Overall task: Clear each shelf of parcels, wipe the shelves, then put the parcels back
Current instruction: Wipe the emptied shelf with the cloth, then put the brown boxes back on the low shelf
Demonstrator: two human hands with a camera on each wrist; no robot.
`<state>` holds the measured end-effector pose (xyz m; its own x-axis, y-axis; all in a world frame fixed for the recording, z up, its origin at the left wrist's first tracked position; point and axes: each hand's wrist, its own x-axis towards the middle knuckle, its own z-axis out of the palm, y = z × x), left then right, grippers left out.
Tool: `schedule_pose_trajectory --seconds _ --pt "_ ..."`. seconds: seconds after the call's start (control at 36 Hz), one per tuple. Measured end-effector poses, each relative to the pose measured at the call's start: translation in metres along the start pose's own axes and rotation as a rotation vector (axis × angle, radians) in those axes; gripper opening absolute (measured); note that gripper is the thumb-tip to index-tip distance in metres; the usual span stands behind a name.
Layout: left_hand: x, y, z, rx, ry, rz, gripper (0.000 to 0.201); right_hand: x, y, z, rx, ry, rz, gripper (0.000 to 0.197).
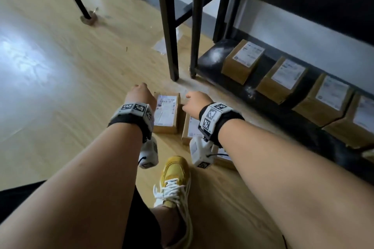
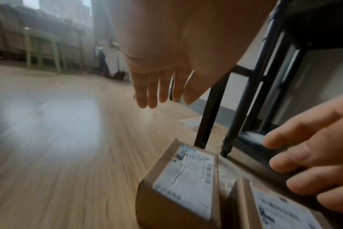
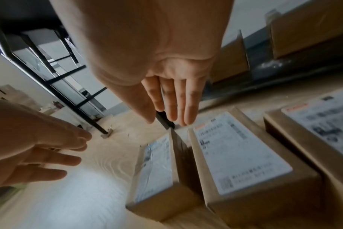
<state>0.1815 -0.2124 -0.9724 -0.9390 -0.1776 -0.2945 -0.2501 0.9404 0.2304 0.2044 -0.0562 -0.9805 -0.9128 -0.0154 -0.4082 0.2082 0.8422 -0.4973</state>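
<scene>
Three brown cardboard parcels with white labels lie side by side on the wooden floor. My left hand (image 1: 140, 94) hovers just left of the leftmost parcel (image 1: 167, 113), fingers straight and holding nothing (image 2: 157, 89). My right hand (image 1: 195, 102) hovers over the middle parcel (image 1: 189, 127), also open and not gripping anything (image 3: 176, 99). The third parcel (image 3: 323, 124) lies to the right, mostly hidden under my right forearm in the head view. Several more parcels (image 1: 242, 60) stand in a row on the black bottom shelf (image 1: 212, 60), whose left end is bare and dusty.
Black legs of the shelf rack (image 1: 168, 26) stand just beyond the floor parcels. My yellow shoe (image 1: 176, 180) is close behind them. A thin table leg (image 1: 81, 0) stands far left, and a clear plastic scrap (image 1: 162, 45) lies near the rack.
</scene>
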Motion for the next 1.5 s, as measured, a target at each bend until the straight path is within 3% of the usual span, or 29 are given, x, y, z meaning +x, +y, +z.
schedule_pose_trajectory --seconds 0.17,0.36,0.44,0.67,0.75,0.83,0.97,1.06,1.19,1.28,1.39,1.5 --pt "0.021 -0.020 0.048 -0.037 -0.180 -0.160 0.045 0.018 0.003 0.046 0.070 -0.111 0.075 0.034" --pt "0.039 -0.037 0.089 -0.133 -0.289 -0.263 0.044 0.047 0.006 0.076 0.076 -0.213 0.145 0.030" --pt "0.045 -0.039 0.097 -0.151 -0.321 -0.271 0.040 0.058 0.003 0.089 0.064 -0.225 0.156 0.020" --pt "0.045 -0.037 0.105 -0.165 -0.386 -0.266 0.018 0.068 0.003 0.099 0.057 -0.248 0.227 0.027" --pt "0.044 -0.042 0.105 -0.184 -0.347 -0.311 0.024 0.066 0.002 0.097 0.062 -0.231 0.181 0.020" --pt "0.040 -0.041 0.095 -0.236 -0.300 -0.328 0.012 0.062 0.001 0.089 0.073 -0.190 0.142 0.020" --pt "0.024 -0.030 0.074 -0.337 -0.200 -0.308 0.033 0.047 0.003 0.063 0.115 -0.115 0.133 0.034" --pt "0.009 -0.022 0.059 -0.377 -0.155 -0.253 0.032 0.036 -0.001 0.043 0.120 -0.069 0.125 0.042" --pt "-0.020 -0.005 0.030 -0.290 -0.066 -0.079 0.036 0.009 -0.012 0.004 0.079 -0.030 0.068 0.022" --pt "-0.040 0.006 0.013 -0.279 -0.011 0.015 0.037 -0.012 -0.015 -0.019 0.071 0.031 0.029 0.027" --pt "-0.068 0.023 -0.017 -0.417 0.013 0.036 0.031 -0.043 -0.019 -0.050 0.141 0.136 -0.026 0.033" --pt "-0.098 0.043 -0.051 -0.484 0.139 0.124 0.032 -0.075 -0.026 -0.087 0.198 0.217 -0.092 0.044"
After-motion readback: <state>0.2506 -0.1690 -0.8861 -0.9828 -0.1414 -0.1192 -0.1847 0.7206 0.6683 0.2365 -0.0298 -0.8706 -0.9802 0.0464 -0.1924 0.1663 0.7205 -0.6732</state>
